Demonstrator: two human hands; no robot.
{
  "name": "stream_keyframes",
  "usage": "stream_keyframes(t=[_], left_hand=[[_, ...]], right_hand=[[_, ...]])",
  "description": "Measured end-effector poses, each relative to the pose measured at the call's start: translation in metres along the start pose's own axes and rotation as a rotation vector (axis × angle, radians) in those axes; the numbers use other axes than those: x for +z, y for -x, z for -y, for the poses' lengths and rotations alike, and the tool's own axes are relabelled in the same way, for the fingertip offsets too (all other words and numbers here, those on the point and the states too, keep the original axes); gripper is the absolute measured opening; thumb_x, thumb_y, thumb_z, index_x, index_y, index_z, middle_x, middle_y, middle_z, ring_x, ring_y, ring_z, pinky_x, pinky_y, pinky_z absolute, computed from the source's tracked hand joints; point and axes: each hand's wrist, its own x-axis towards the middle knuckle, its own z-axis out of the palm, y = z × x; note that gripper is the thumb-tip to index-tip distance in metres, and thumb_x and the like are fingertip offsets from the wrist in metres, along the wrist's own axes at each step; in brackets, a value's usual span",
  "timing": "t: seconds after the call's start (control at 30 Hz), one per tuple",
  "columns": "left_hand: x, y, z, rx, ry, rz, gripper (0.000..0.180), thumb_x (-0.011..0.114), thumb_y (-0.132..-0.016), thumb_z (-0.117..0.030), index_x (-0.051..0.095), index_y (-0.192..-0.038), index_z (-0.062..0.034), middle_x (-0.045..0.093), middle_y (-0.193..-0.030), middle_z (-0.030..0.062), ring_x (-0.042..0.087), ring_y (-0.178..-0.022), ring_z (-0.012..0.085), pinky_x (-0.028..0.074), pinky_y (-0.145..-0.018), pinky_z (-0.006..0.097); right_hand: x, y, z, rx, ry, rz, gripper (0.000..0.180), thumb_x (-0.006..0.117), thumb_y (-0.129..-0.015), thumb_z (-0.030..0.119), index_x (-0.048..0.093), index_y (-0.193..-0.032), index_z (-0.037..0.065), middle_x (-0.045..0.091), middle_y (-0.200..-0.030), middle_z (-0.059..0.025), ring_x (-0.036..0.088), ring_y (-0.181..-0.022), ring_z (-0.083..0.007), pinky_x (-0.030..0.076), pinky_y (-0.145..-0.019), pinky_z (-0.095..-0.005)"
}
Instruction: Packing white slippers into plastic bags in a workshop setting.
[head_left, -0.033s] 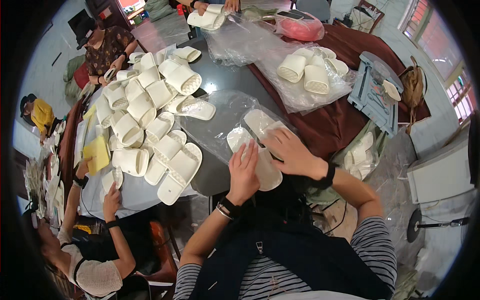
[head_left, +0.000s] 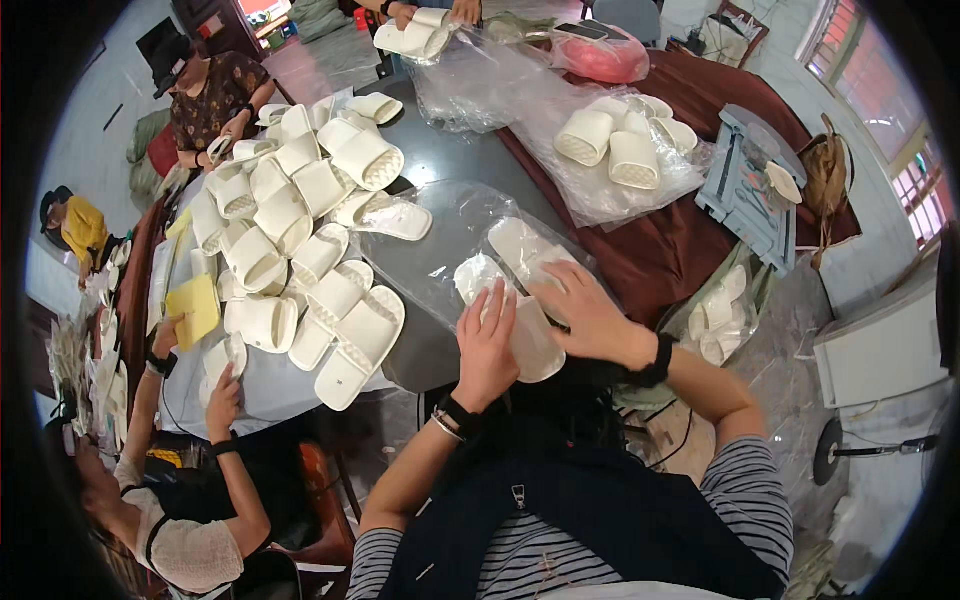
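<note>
In front of me lie two white slippers, a left one [head_left: 537, 348] and a right one [head_left: 522, 245], side by side near the table's edge. Clear plastic film [head_left: 440, 265] spreads beneath and beyond them. My left hand [head_left: 488, 345] rests on the left slipper with its fingers stretched out. Across the right slipper lies my right hand [head_left: 592, 318], fingers extended and thumb toward the left slipper. Both palms face down; part of each slipper is hidden under them.
A large heap of white slippers [head_left: 300, 190] covers the table's left side. More slippers [head_left: 632, 158] sit on plastic bags at the far right, beside a blue tool tray [head_left: 750, 190]. A co-worker at the left holds a slipper [head_left: 225, 362] near a yellow sheet [head_left: 193, 310].
My right hand has slid slightly nearer to me and to the right, uncovering more of the right slipper. My left hand stays almost in place.
</note>
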Motion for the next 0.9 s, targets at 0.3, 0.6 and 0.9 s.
stream_keyframes(t=[0.3, 0.6, 0.9], left_hand=[[0.002, 0.004, -0.006, -0.05, -0.111, 0.228, 0.097, 0.065, -0.064, 0.003, 0.029, -0.153, -0.0062, 0.019, -0.164, 0.0125, 0.014, -0.152, 0.0384, 0.012, -0.114, 0.068], [0.005, 0.014, -0.012, -0.021, -0.052, 0.26, 0.109, 0.066, -0.064, 0.005, 0.014, -0.159, -0.0108, 0.01, -0.167, 0.0062, 0.005, -0.155, 0.0323, 0.007, -0.113, 0.072], [0.014, 0.001, -0.047, 0.164, -0.013, 0.024, 0.087, 0.062, -0.077, -0.002, 0.027, -0.156, -0.0108, 0.012, -0.167, 0.0045, 0.006, -0.155, 0.0298, 0.01, -0.111, 0.072]], right_hand=[[0.038, 0.052, 0.022, 0.463, -0.126, -0.146, 0.044, 0.076, -0.073, 0.014, 0.057, -0.111, 0.004, 0.061, -0.108, -0.0162, 0.055, -0.105, -0.0375, 0.046, -0.087, -0.0473], [0.079, 0.038, -0.029, 0.479, -0.388, -0.164, 0.043, 0.069, -0.075, -0.005, 0.067, -0.117, 0.004, 0.067, -0.103, -0.015, 0.065, -0.086, -0.0272, 0.053, -0.076, -0.0318], [0.064, -0.003, 0.009, 0.226, -0.292, -0.239, 0.034, 0.06, -0.094, 0.019, 0.061, -0.121, -0.003, 0.064, -0.113, -0.0174, 0.061, -0.103, -0.0332, 0.047, -0.093, -0.0372]])
